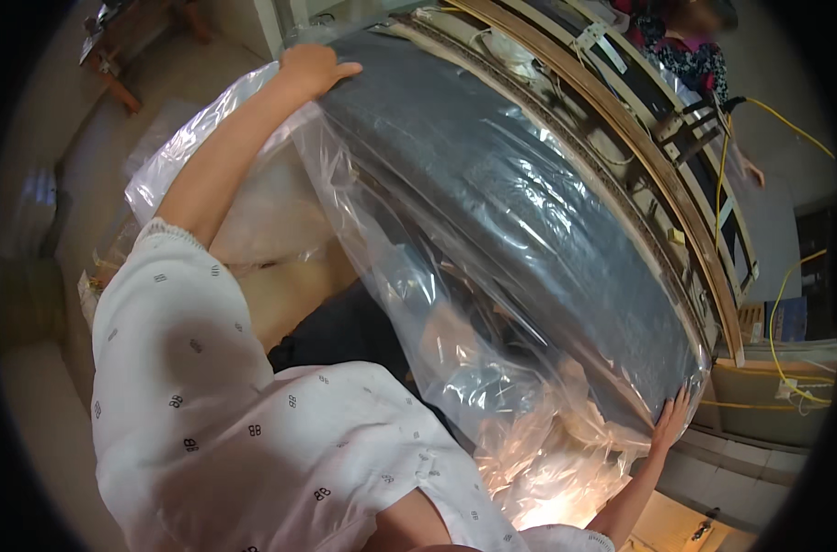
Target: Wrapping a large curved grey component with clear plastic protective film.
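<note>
Grey cushion (pixel 520 230) in clear bag (pixel 437 304) spans frame centre, against wood frame (pixel 658 175). Left hand (pixel 313 69), upper left, lies flat on its top end; right hand (pixel 671 419), lower right, presses open-palmed. Likely bulky, soft, slippery; grip the ends.

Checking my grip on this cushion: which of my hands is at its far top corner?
Your left hand, on the far upper corner of the grey cushion in the clear plastic bag. Your right hand presses the near lower end.
</note>
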Demonstrator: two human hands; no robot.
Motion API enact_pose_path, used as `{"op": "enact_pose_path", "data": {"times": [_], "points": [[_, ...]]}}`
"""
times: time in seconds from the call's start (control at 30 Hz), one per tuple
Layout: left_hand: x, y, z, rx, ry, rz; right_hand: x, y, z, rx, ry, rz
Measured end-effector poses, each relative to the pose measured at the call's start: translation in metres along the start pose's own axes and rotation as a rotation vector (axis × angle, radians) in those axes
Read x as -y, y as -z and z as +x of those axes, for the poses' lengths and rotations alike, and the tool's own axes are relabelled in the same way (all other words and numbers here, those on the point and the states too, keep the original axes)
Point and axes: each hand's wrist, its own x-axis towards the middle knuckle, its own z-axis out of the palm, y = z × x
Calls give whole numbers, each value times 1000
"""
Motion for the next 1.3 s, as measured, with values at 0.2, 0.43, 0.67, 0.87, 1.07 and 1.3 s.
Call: {"op": "enact_pose_path", "data": {"times": [0.2,0.43,0.67,0.87,1.07,1.3], "points": [[-10,-53,60,-678,-381,-146,-15,-2,18,62,-311,330],[-39,-75,45,-740,-325,-313,-59,-18,54,-22,-396,310],[-55,-63,58,-891,-175,-317,-101,-22,66,123,-680,567],[-51,-46,44,-1159,-451,-237,-4,5,78,118,-869,141],[-54,-80,66,-994,-596,-265,60,4,125,48,-202,133],[-53,-74,65,-940,-524,-350,156,-21,94,-49,31,195]]}}
